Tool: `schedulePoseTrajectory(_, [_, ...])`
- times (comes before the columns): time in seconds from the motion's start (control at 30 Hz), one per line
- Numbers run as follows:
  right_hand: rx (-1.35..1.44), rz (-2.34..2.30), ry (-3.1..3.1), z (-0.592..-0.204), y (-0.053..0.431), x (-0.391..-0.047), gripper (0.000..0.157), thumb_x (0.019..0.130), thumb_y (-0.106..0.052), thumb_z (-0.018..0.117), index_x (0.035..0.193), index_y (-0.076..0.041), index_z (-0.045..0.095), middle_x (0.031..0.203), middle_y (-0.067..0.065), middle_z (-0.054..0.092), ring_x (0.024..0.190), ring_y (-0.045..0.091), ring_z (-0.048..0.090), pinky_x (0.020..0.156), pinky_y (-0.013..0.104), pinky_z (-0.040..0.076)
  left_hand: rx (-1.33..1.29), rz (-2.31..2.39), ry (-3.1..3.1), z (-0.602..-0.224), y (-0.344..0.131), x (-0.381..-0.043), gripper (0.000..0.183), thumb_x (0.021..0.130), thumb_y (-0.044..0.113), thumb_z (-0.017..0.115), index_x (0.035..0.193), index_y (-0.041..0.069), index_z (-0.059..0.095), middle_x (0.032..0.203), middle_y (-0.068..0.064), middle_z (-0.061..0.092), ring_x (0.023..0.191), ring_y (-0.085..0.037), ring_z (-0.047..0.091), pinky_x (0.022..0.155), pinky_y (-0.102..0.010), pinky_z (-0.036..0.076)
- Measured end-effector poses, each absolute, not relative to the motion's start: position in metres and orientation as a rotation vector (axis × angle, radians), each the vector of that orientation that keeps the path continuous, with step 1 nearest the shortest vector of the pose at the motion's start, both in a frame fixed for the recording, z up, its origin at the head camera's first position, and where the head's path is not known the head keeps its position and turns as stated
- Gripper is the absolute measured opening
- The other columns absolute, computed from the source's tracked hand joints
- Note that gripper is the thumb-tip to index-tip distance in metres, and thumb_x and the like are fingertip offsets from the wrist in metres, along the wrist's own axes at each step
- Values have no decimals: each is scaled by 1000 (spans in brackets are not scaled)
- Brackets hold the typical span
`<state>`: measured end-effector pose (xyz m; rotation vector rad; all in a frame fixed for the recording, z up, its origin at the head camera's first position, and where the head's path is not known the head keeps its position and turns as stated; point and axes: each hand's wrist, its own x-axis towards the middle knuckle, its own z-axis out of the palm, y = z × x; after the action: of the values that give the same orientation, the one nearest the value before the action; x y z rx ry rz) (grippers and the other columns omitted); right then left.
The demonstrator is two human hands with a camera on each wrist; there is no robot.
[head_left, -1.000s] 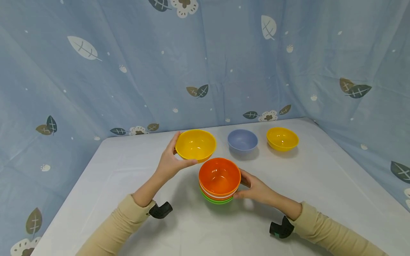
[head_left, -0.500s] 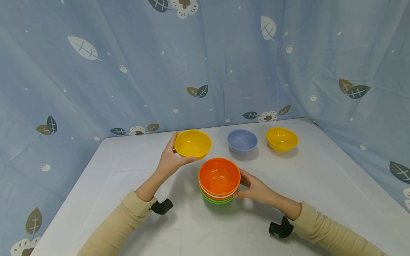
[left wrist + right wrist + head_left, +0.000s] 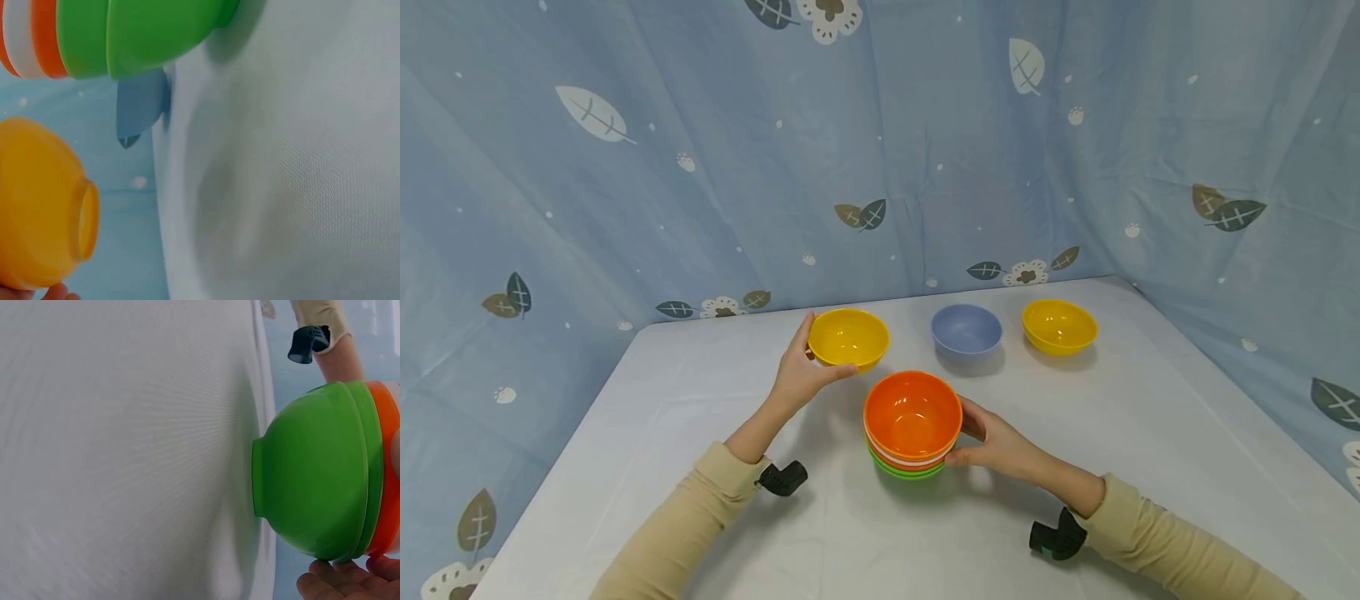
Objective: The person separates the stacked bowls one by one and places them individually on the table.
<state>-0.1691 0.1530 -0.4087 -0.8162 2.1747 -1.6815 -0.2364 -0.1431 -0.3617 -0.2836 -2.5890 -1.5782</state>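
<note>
A yellow bowl (image 3: 849, 337) hangs above the table in my left hand (image 3: 797, 375), which grips its left side with the thumb along the near rim. The left wrist view shows the yellow bowl's foot (image 3: 89, 220) clear of the cloth. Nearer me, to the right, is a nested stack with an orange bowl (image 3: 913, 414) on top. White and orange rims show below it, over green bowls (image 3: 319, 475) at the bottom. My right hand (image 3: 1000, 442) grips the stack's right side. Whether the stack's foot touches the table, I cannot tell.
A periwinkle-blue bowl (image 3: 967, 332) and another yellow bowl (image 3: 1059, 327) stand side by side near the table's back edge. White cloth covers the table (image 3: 865, 542). A blue patterned curtain (image 3: 925, 150) hangs behind and along the sides.
My left hand has drawn the yellow bowl to the left, away from the stack, and it looks slightly smaller in the head view. The right hand and the stack have hardly moved.
</note>
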Motion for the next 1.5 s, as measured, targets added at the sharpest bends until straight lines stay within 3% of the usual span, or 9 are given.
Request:
schedulePoseTrajectory(0.8, [-805, -1689, 2165, -407, 153, -167, 83, 80, -18, 71, 144, -1, 21, 146, 16, 29, 131, 36, 33, 104, 53, 29, -140, -1600, -2640, -387, -140, -260, 106, 71, 30, 79, 147, 7, 8, 151, -13, 17, 134, -30, 27, 108, -42, 28])
schedulePoseTrajectory(1.5, [-777, -1702, 2145, -405, 153, -167, 84, 79, -19, 72, 144, -3, 21, 147, 14, 28, 132, 34, 31, 105, 52, 27, -33, -1482, -2754, -402, -134, -275, 106, 71, 31, 78, 147, 3, 8, 150, -18, 17, 135, -34, 23, 110, -47, 22])
